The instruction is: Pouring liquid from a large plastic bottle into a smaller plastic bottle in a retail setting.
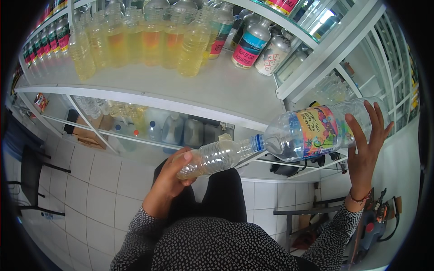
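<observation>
My left hand [174, 174] grips a small clear plastic bottle [217, 155] by its base; a little pale yellow liquid shows at its lower end. Its mouth meets the blue-ringed neck of a large clear plastic bottle [286, 135] with a colourful label. Both bottles lie tilted, mouth to mouth, in front of the shelf. At the large bottle's base, my right hand [368, 139] supports it with fingers spread along the side. Several open plastic bottles of yellow liquid [193, 50] stand on the grey shelf beyond, beside an aluminium bottle [251, 44] with a blue and pink label.
Below the shelf [162, 84], a lower glass cabinet holds jugs [173, 127], more bottles and a cardboard box [90, 132]. A black chair [32, 176] stands on the tiled floor at left. At lower right are a metal stand [305, 211] and a power tool [371, 227].
</observation>
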Demonstrator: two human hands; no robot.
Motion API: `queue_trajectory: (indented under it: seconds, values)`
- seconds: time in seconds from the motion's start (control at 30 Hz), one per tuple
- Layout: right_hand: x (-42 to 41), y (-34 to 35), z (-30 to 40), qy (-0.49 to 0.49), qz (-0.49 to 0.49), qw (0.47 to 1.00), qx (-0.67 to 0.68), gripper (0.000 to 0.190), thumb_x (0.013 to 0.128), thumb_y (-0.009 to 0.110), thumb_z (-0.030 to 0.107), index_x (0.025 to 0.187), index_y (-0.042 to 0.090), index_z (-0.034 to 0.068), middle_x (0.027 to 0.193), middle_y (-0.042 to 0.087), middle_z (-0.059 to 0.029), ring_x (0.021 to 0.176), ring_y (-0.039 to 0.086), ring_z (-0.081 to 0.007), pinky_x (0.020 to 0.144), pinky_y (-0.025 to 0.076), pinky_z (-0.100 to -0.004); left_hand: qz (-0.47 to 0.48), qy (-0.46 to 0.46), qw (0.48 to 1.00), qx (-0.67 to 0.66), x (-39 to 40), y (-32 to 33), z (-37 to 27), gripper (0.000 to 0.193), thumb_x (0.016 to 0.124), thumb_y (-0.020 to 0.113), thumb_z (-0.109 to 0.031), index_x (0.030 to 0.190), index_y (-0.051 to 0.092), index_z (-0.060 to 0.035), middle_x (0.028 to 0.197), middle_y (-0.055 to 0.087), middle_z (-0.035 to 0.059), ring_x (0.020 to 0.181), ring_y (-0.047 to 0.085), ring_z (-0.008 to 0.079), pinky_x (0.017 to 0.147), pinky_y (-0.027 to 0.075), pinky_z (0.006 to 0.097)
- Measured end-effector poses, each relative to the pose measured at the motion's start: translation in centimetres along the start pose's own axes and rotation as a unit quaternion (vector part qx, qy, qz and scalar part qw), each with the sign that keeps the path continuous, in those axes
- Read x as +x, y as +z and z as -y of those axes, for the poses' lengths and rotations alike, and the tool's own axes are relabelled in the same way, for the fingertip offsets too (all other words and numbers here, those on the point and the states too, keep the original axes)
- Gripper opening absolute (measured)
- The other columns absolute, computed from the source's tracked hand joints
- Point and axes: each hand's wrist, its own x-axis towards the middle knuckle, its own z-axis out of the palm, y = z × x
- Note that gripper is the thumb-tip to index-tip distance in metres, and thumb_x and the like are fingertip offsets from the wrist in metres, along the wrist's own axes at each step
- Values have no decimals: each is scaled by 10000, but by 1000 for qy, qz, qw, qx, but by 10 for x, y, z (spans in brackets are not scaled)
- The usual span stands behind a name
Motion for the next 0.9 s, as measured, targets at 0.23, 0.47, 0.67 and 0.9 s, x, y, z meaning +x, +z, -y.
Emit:
queue_trajectory:
  seconds: [0.23, 0.47, 0.67, 0.9]
  values:
    - [3, -2, 0, -4, -5, 1000, -1, 804, 719, 661, -177, 1348, 630, 323, 1539, 478, -63, 1486, 392, -329, 1236, 135, -669, 0, -5, 1000, -1, -1, 0, 0, 579, 949, 657, -492, 1204, 531, 13, 943, 670, 135, 533, 523, 82, 419, 400, 188]
    - [6, -5, 1, 15, 7, 1000, -3, 785, 730, 704, -128, 1303, 657, 406, 1506, 495, -29, 1469, 407, -316, 1240, 145, -664, 2, -9, 1000, -6, 0, 1, 1, 575, 950, 654, -493, 1202, 532, 10, 947, 671, 139, 551, 533, 82, 432, 411, 183]
    - [13, -4, 4, 2, -9, 999, -33, 779, 737, 688, -122, 1297, 660, 419, 1498, 500, -31, 1469, 407, -309, 1244, 141, -665, 14, -10, 1000, -8, 1, -3, 5, 566, 952, 655, -488, 1201, 529, 4, 973, 665, 133, 578, 551, 86, 433, 410, 186]
    - [16, 7, 9, 17, 0, 1000, 11, 826, 734, 695, -150, 1374, 611, 366, 1500, 482, -39, 1458, 419, -303, 1235, 178, -657, 7, 10, 999, -48, 9, 7, 4, 577, 945, 668, -489, 1238, 506, -19, 1030, 651, 133, 655, 583, 104, 455, 424, 182]
